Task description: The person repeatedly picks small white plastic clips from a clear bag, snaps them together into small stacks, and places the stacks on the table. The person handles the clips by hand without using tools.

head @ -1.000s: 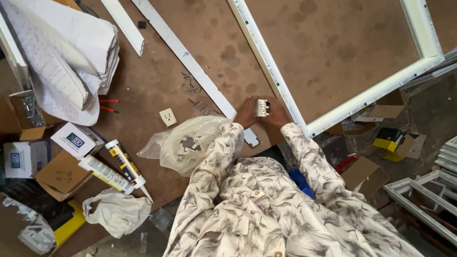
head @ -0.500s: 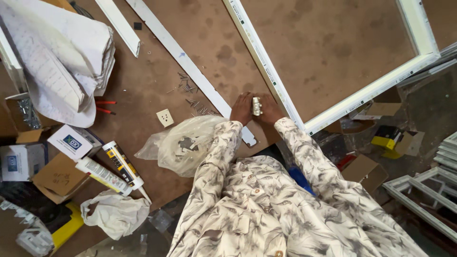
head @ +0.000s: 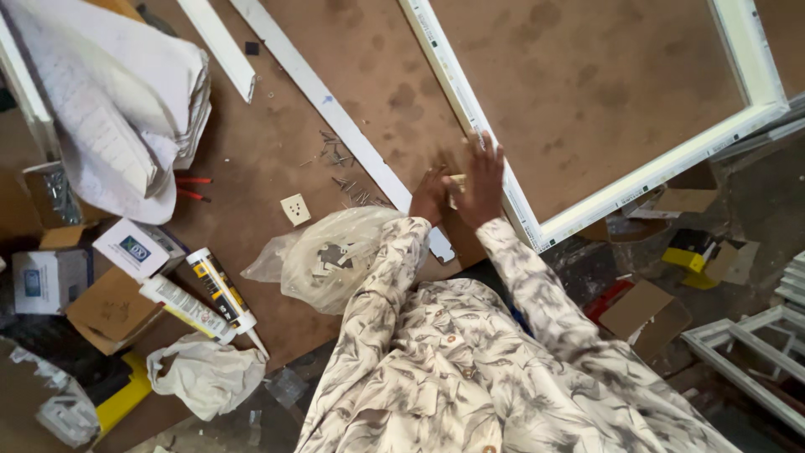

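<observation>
While the left hand (head: pixel 430 197) seemingly grips something small, the right hand (head: pixel 482 180) spreads beside the white frame (head: pixel 470 109).

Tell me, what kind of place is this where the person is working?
Probably a workshop where window or door frames get put together. A big white frame lies on a brown board table, loose screws are scattered beside a white strip, and sealant tubes lie near cardboard boxes.
</observation>
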